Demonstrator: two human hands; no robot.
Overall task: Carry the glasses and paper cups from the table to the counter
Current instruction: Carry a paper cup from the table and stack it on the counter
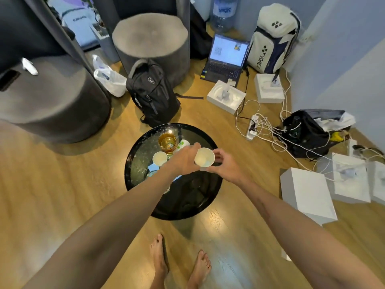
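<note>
- A white paper cup (pixel 204 157) (open mouth toward the camera) sits between the 2 hands, raised above the round black table (pixel 133 163).
- The left hand (pixel 183 160) curls around its left side; the right hand (pixel 226 165) pinches its right side and base.
- Just left of the left hand, a second paper cup (pixel 159 158) stands on the table, with an amber glass (pixel 167 142) beyond it.
- Farther beyond the hands, a black backpack (pixel 153 94) rests on the floor.
</note>
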